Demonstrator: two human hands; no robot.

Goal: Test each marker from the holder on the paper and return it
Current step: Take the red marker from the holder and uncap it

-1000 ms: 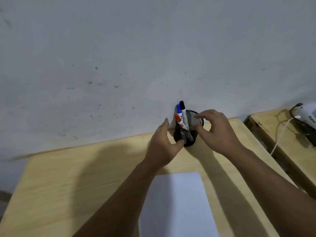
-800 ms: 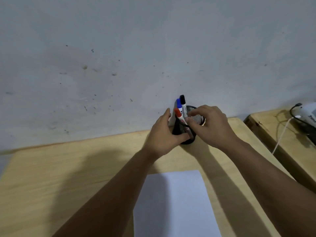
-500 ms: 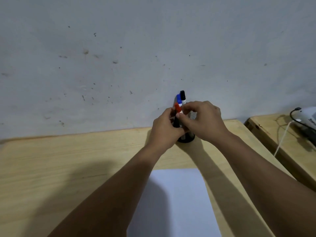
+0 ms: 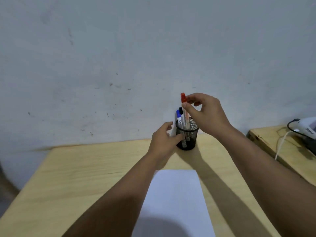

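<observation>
A black mesh holder [image 4: 190,135] stands at the far edge of the wooden table [image 4: 85,177], against the wall. My left hand [image 4: 164,142] grips the holder's left side. My right hand [image 4: 205,113] pinches a red-capped marker [image 4: 183,98] near its cap; the marker is raised, with its lower end still inside the holder. A blue-capped marker [image 4: 178,117] and a black-capped marker [image 4: 181,111] stand in the holder. A white sheet of paper [image 4: 174,199] lies on the table in front of me.
A second wooden surface [image 4: 273,142] sits to the right across a gap, carrying a white device [image 4: 306,129] and a white cable [image 4: 280,146]. The grey wall [image 4: 119,65] rises directly behind the holder.
My right hand has closed on the red-capped marker and lifted it upward out of the group. My left hand stays on the holder's side.
</observation>
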